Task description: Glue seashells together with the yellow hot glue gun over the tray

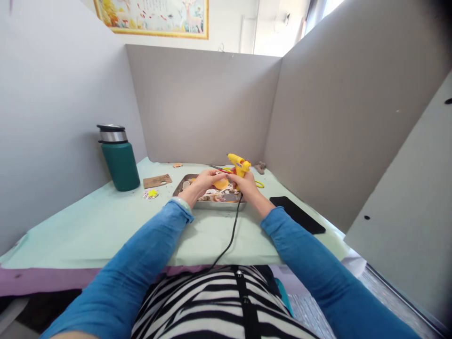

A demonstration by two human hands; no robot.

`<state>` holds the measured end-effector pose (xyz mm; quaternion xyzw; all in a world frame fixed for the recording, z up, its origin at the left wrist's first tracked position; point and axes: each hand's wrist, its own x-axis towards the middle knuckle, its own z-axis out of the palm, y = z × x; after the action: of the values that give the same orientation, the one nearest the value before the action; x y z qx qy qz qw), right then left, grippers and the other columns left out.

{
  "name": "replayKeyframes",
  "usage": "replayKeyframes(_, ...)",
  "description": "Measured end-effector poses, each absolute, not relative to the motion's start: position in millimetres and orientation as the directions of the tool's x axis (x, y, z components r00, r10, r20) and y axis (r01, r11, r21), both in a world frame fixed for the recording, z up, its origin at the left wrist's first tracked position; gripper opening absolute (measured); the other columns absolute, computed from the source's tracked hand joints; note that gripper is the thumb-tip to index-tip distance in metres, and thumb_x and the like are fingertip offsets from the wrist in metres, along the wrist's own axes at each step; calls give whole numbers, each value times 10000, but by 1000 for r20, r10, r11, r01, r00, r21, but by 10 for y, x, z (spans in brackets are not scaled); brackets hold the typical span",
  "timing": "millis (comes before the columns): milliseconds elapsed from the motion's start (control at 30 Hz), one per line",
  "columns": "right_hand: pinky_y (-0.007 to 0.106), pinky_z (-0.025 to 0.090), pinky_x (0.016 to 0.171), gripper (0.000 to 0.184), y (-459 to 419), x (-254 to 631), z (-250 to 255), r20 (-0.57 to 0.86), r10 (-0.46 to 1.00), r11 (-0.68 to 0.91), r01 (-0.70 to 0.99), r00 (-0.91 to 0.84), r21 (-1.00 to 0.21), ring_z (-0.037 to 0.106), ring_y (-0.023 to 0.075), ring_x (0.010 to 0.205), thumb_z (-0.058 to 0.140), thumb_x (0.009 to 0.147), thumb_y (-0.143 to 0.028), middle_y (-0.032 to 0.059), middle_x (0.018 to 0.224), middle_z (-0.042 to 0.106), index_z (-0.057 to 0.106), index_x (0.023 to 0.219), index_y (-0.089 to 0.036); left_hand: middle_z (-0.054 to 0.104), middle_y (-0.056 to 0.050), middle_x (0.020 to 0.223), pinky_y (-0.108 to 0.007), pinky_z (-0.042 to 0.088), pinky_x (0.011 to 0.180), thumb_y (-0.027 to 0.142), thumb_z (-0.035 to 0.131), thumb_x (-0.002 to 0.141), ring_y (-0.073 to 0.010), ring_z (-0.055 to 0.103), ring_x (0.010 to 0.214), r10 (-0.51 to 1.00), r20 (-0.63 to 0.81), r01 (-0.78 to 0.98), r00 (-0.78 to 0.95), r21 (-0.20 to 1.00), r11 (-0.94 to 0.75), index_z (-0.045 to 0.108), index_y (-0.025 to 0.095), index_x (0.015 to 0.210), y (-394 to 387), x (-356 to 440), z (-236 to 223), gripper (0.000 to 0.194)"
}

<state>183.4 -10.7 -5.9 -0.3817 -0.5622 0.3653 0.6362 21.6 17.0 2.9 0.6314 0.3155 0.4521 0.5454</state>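
Glue gun (239, 162) is in R hand (247, 182), fingers closed round the grip, barrel up above the knuckles. Its long axis slants: nozzle end far & to the L, back end nearer & to the R, so the tip points away from the body, not down at the disc (221, 184). Disc, orange & flat, sits btwn the two hands, on the near side of the barrel & below it, w/ its round face turned toward the wearer. L hand (206, 181) comes in from the L, fingertips bent in at the disc's upper L edge; R fingertips reach in at the upper R, so neither hand is clearly nearer. Can't tell if L fingers pinch the disc, a tiny pale bit by the tips, or both; too small to see. Below the hands is the metal tray (221, 205), long side running L–R, w/ mixed pcs inside, some hidden by L wrist. Black cord (232, 238) drops from the gun's grip over the tray's near rim & runs across the tabletop (148, 235) toward the wearer. Just beyond the hands, red & yellow handles show, partly blocked; a yellow loop (260, 184) lies just R of R hand.
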Motion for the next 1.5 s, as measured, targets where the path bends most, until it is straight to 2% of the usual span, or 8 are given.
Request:
replayKeyframes(167, 258, 402, 457, 250, -57, 1848, -77, 438, 883, 451, -50, 170, -891, 450, 114, 479, 703, 674, -288, -50, 570, 500, 581, 882, -223, 687, -70, 867, -279, 530, 641, 372, 912, 557, -156, 645, 744, 870, 206, -66, 447, 978, -198, 700, 124, 927, 148, 195, 33, 493)
replayKeyframes(333, 261, 406, 457, 279, -61, 1843, -71, 438, 879, 458, -76, 187, -886, 453, 110, 476, 720, 655, -285, -48, 594, 523, 586, 891, -218, 683, -63, 842, -296, 543, 658, 425, 854, 640, -154, 646, 725, 930, 236, -104, 282, 971, -215, 678, 134, 852, 198, 193, 20, 401)
replayKeyframes(467, 246, 395, 442, 259, -76, 1843, -65, 426, 890, 440, -63, 163, -896, 451, 99, 465, 724, 657, -287, -52, 592, 524, 574, 858, -220, 675, -44, 786, -293, 530, 670, 371, 859, 619, -148, 639, 705, 947, 269, -129, 176, 960, -249, 652, 140, 790, 179, 198, 51, 354)
replayKeyframes(667, 228, 365, 427, 274, -94, 1850, -66, 405, 901, 417, -49, 156, -908, 446, 90, 440, 721, 672, -367, -65, 543, 505, 570, 825, -196, 678, -43, 774, -296, 507, 680, 352, 867, 594, -149, 629, 708, 940, 313, -137, 137, 946, -295, 672, 138, 780, 130, 214, 98, 344)
replayKeyframes(967, 216, 363, 402, 247, -110, 1847, -45, 376, 911, 393, -78, 170, -916, 448, 75, 414, 727, 671, -314, -63, 559, 517, 555, 797, -190, 704, -45, 749, -288, 471, 730, 315, 848, 582, -151, 614, 729, 923, 364, -89, 125, 931, -355, 730, 144, 749, 178, 209, 81, 266)
replayKeyframes(1200, 222, 385, 423, 290, -80, 1825, -57, 369, 902, 401, -117, 226, -909, 451, 81, 455, 727, 601, -236, -57, 616, 549, 553, 830, -201, 704, -39, 739, -253, 385, 568, 284, 819, 602, -106, 520, 593, 929, 348, 41, 126, 934, -355, 756, 152, 781, 183, 197, 60, 231)
replayKeyframes(1400, 232, 373, 441, 348, -71, 1821, -61, 384, 898, 411, -98, 215, -906, 447, 80, 473, 722, 586, -247, -61, 641, 545, 571, 894, -190, 649, -15, 715, -234, 349, 493, 249, 853, 570, -77, 497, 532, 940, 318, -45, 128, 948, -315, 679, 147, 819, 224, 197, 39, 320)
replayKeyframes(1500, 239, 374, 447, 355, -52, 1830, -74, 392, 898, 417, -99, 200, -904, 448, 84, 478, 725, 592, -256, -58, 640, 548, 574, 907, -192, 629, -9, 711, -232, 368, 498, 248, 870, 558, -74, 515, 533, 947, 250, -92, 203, 967, -236, 665, 136, 848, 217, 195, 39, 372)
